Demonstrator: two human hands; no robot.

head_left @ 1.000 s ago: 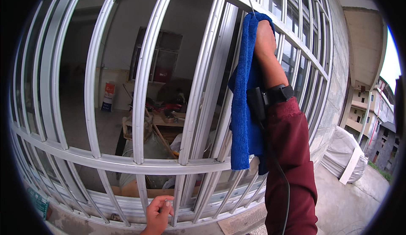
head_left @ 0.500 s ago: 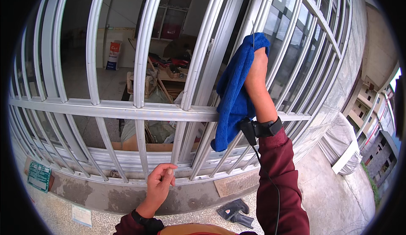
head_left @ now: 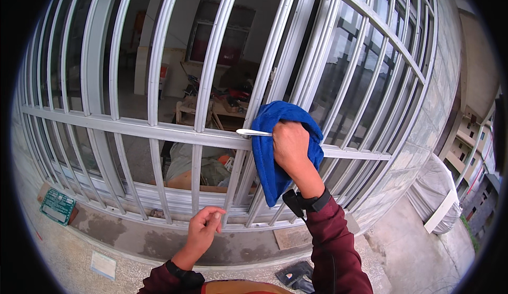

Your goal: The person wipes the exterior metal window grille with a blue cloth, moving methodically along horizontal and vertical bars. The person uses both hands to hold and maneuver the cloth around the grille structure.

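Observation:
My right hand (head_left: 292,145) is closed in a fist around a blue plush cloth (head_left: 267,162) and a slim, pale, blade-like tool (head_left: 255,132) with a rounded end. The tool points left from my fist, and its other end is hidden. Cloth and fist are at the horizontal rail (head_left: 174,132) of the silvery window grille (head_left: 215,56); part of the cloth hangs below the rail. Lower left, my left hand (head_left: 203,232) is just before the foot of the grille, fingers curled in and thumb against them, with nothing visible in them.
Behind the bars, sliding window frames (head_left: 290,56) and a cluttered room show. On the ground below lie a black object (head_left: 294,275), a flat board (head_left: 292,238) and a pale sheet (head_left: 103,265). A green panel (head_left: 58,206) is at left, a covered bulky thing (head_left: 429,188) at right.
My right hand has come down and left with the cloth, from high on the bars to the horizontal rail. The tool has turned from upright to sideways. My left hand has hardly moved.

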